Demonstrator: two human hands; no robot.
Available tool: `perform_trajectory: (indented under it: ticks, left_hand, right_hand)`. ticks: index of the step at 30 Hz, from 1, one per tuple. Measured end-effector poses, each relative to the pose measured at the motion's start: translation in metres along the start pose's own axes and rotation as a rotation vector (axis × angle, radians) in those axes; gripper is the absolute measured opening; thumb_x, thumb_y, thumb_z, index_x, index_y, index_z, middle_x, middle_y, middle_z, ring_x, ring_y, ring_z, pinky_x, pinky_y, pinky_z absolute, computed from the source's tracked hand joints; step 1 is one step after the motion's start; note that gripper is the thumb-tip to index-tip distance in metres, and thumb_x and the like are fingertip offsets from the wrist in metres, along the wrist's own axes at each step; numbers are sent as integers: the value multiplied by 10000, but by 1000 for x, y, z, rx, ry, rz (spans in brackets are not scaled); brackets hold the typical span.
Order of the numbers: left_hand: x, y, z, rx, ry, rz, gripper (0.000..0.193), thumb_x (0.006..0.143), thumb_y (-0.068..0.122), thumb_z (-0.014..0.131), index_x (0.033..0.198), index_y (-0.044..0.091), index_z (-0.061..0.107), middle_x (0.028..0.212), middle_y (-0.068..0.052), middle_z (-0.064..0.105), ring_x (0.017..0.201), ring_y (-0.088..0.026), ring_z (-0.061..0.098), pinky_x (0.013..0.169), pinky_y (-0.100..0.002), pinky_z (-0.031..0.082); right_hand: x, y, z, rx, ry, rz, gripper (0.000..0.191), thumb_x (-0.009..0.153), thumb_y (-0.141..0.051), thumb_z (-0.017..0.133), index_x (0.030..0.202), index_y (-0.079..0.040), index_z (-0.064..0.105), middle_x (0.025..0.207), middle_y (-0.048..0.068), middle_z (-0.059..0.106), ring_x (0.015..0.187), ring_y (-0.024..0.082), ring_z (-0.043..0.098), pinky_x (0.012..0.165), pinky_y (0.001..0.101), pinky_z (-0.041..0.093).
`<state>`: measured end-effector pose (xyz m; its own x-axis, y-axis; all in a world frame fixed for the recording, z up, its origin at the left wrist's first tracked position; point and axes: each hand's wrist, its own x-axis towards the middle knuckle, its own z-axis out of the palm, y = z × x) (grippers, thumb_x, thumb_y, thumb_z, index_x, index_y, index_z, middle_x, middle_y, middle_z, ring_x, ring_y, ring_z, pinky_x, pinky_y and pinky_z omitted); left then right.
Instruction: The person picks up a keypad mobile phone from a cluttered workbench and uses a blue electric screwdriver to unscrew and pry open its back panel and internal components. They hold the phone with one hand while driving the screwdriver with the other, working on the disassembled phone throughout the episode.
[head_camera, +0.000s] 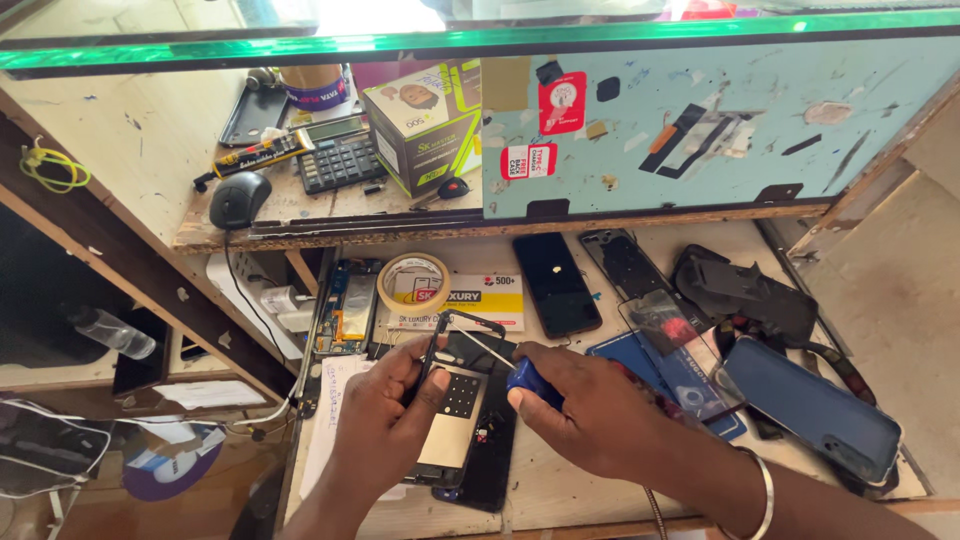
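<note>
My left hand (385, 420) grips an opened phone body (455, 415) by its left edge, holding it over a dark mat on the worktop. My right hand (590, 405) is closed around a blue-handled screwdriver (525, 378). Its thin metal shaft (480, 347) points up and left into the upper part of the phone frame. A metal bangle (762, 495) sits on my right wrist. The phone's inner plate shows a grid of small holes.
A roll of tape (413, 282) and a bare circuit board (348, 308) lie behind the phone. A black phone (556, 284), screen glass pieces (665, 325) and a blue phone case (812, 408) lie to the right. A shelf above holds a mouse (238, 199), calculator (341, 160) and box (424, 125).
</note>
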<state>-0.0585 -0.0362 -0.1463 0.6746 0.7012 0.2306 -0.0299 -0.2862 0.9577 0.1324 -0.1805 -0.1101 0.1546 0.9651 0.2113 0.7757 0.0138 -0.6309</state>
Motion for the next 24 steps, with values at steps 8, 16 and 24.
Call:
perform_trajectory:
  ticks: [8, 16, 24]
  left_hand:
    - [0, -3, 1, 27, 11, -34, 353, 954, 56, 630, 1303, 5, 639, 932, -57, 814, 771, -32, 641, 683, -203, 531]
    - [0, -5, 2, 11, 6, -8, 343, 957, 42, 626, 1296, -8, 633, 965, -61, 812, 814, -24, 649, 715, -193, 540]
    - [0, -3, 3, -63, -16, 6, 342, 957, 21, 608, 1296, -11, 630, 1006, -60, 800, 844, -24, 657, 724, -193, 544]
  right_hand:
    - [1, -3, -3, 71, -26, 23, 464, 923, -303, 627, 1247, 27, 595, 902, 222, 718, 801, 368, 715, 715, 417, 557]
    - [1, -7, -6, 96, -50, 40, 434, 928, -308, 605, 1218, 15, 614, 867, 213, 712, 770, 357, 707, 691, 419, 551]
    - [2, -8, -7, 92, -43, 31, 439, 940, -328, 593, 1208, 20, 614, 815, 209, 689, 725, 360, 683, 666, 427, 539]
